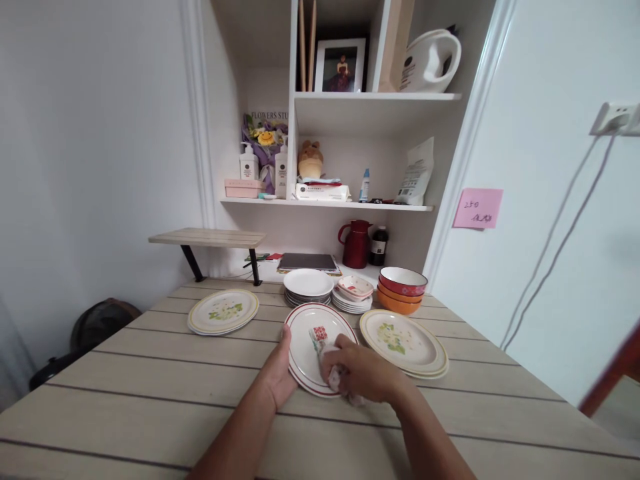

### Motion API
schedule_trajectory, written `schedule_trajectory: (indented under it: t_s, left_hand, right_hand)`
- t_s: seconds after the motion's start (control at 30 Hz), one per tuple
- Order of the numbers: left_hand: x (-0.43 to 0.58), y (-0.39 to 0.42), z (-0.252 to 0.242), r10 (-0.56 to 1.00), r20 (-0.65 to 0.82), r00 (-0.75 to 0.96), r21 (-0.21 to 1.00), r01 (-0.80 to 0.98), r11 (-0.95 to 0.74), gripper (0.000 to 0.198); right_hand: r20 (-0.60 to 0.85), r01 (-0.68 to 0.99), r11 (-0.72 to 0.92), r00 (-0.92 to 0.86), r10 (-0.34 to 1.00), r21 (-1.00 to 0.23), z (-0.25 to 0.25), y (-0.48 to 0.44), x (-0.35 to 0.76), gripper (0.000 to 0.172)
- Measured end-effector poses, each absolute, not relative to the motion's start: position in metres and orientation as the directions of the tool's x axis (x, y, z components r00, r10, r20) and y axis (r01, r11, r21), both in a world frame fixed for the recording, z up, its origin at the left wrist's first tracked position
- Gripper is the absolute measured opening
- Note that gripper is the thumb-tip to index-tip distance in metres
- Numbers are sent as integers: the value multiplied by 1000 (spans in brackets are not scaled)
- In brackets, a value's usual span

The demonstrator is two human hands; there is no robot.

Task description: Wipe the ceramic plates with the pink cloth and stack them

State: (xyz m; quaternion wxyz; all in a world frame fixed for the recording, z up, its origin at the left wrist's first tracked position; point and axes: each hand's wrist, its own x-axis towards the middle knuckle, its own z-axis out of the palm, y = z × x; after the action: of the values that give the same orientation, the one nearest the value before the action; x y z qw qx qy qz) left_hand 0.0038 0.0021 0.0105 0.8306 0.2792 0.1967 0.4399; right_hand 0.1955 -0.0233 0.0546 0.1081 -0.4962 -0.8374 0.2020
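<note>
A white plate with a red rim and a red print [309, 333] lies on the striped wooden table [150, 393] in front of me. My left hand [278, 380] grips its left edge, thumb on the rim. On the plate's right half rests my right hand [361, 372], closed around a crumpled white cloth [336, 377] that it presses against the surface.
A flower-patterned plate [223, 311] sits at the left, another stack of them [404, 341] at the right. Behind are a stack of white plates [308, 285], small dishes [354, 293], red and orange bowls [402, 288], a red jug [355, 244] and shelves.
</note>
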Motion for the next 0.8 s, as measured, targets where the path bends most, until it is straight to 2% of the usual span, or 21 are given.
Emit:
schedule_trajectory:
  t_s: [0.07, 0.13, 0.33, 0.47, 0.53, 0.67, 0.8]
  left_hand:
    - [4, 2, 11, 835, -30, 550, 627, -640, 444, 78]
    - [5, 1, 12, 839, -2, 544, 627, -653, 425, 79]
    - [6, 1, 11, 854, -10, 520, 651, -645, 400, 74]
    - [8, 4, 6, 837, 14, 547, 675, -623, 396, 71]
    - [9, 6, 5, 825, 23, 565, 688, -608, 397, 71]
    - [9, 3, 8, 807, 35, 589, 700, -590, 401, 73]
    - [8, -2, 12, 804, 28, 594, 709, -579, 403, 68]
  right_hand:
    - [31, 712, 479, -542, 840, -513, 53, -25, 182, 43]
    - [133, 685, 487, -502, 854, -541, 48, -19, 170, 48]
    - [365, 767, 346, -157, 918, -540, 37, 12, 162, 39]
    - [425, 804, 170, 111, 898, -570, 36, 23, 174, 36]
    - [445, 806, 120, 189, 876, -579, 35, 26, 176, 37]
    - [507, 804, 184, 163, 846, -565, 33, 32, 164, 41]
    - [575, 690, 443, -47, 817, -572, 38, 29, 144, 45]
